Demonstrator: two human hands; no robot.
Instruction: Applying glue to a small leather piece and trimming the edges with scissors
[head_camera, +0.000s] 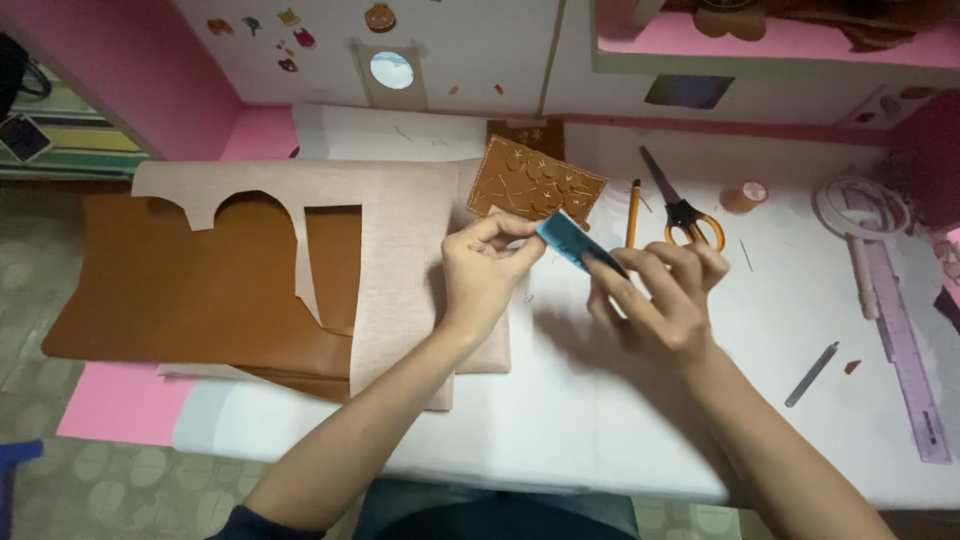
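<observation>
My left hand (482, 272) pinches something small at its fingertips, right against one end of a flat blue piece (568, 241). My right hand (655, 300) grips that blue piece from the other end. Both hands hover above a white tabletop (600, 400). Just behind them lies a stitched brown leather panel (535, 182). What the left fingertips pinch is too small to tell.
Large brown leather sheets (190, 290) and a beige cut-out sheet (400, 240) lie at the left. A pencil (632, 213), orange-handled scissors (680, 205), a small tape roll (745, 196), a magnifier (860, 215), a purple ruler (905, 340) and a grey pen-like tool (811, 374) lie at the right.
</observation>
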